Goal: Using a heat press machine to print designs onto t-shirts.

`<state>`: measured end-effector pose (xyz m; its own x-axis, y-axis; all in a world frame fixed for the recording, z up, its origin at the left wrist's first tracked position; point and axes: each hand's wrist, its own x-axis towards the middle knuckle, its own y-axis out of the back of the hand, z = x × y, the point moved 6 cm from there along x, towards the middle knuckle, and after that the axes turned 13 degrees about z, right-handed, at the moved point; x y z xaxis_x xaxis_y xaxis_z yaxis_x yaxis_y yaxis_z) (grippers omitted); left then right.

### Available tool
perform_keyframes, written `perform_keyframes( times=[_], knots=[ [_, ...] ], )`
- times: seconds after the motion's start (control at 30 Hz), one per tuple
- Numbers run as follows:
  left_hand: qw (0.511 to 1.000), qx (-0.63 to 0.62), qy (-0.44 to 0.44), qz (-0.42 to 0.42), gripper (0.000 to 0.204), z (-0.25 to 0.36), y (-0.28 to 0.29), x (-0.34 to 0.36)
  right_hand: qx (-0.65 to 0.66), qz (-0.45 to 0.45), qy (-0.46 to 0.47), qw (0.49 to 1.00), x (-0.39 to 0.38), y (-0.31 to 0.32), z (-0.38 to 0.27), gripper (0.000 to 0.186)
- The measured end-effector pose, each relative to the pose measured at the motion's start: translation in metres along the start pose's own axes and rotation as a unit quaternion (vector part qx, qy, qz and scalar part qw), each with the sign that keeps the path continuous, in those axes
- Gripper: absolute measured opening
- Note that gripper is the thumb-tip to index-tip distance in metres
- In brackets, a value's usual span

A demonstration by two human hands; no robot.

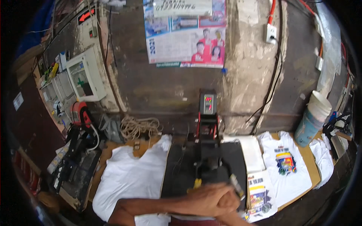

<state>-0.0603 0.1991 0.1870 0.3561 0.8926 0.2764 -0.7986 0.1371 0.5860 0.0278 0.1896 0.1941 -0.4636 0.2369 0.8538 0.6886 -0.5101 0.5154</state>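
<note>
A black heat press (207, 156) with a lit display (208, 104) stands in the middle of the bench. My left hand (206, 198) reaches across from the lower left and meets my right hand (228, 202) in front of the press. Both hands look closed and overlap just below the press's lever (236, 184). They cover whatever their fingers grip. To the left of the press a plain white shirt (132, 175) lies flat. At the right lies a white shirt with a colourful print (285, 164), and a printed sheet (260, 199) overlaps its near left side.
A bucket (311, 120) stands at the back right, beside another bundle of white cloth (321, 160). At the left are a second black-and-red machine (77, 158) and a coil of rope (139, 128). A white cabinet (83, 75) and a poster (184, 37) hang on the wall.
</note>
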Motion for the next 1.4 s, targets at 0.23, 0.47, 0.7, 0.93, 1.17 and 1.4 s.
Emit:
perform_keyframes(
  times=[0.23,0.47,0.7,0.93,1.17,1.4],
  knots=[
    [0.853,0.172,-0.333,0.363,0.040,0.100,0.160,0.027,-0.154,0.163,0.074,0.972,0.148,-0.003,0.026,0.012],
    [0.729,0.155,-0.217,0.631,0.022,0.037,0.209,-0.177,-0.115,0.072,0.036,0.990,0.314,-0.029,0.098,0.018],
    [0.824,0.147,0.101,0.538,0.018,-0.110,0.043,-0.288,-0.158,0.075,0.085,0.981,0.353,-0.071,0.119,0.052],
    [0.843,0.277,0.130,0.442,0.016,-0.118,-0.021,-0.245,-0.095,0.130,0.101,0.982,0.306,-0.016,0.089,0.051],
    [0.778,0.395,0.226,0.434,0.015,-0.114,-0.040,-0.219,-0.104,0.211,0.193,0.953,0.139,0.104,0.036,0.032],
    [0.743,0.355,0.385,0.417,0.031,-0.147,-0.050,-0.204,0.035,0.003,0.077,0.996,-0.013,0.142,0.057,0.029]
  ],
)
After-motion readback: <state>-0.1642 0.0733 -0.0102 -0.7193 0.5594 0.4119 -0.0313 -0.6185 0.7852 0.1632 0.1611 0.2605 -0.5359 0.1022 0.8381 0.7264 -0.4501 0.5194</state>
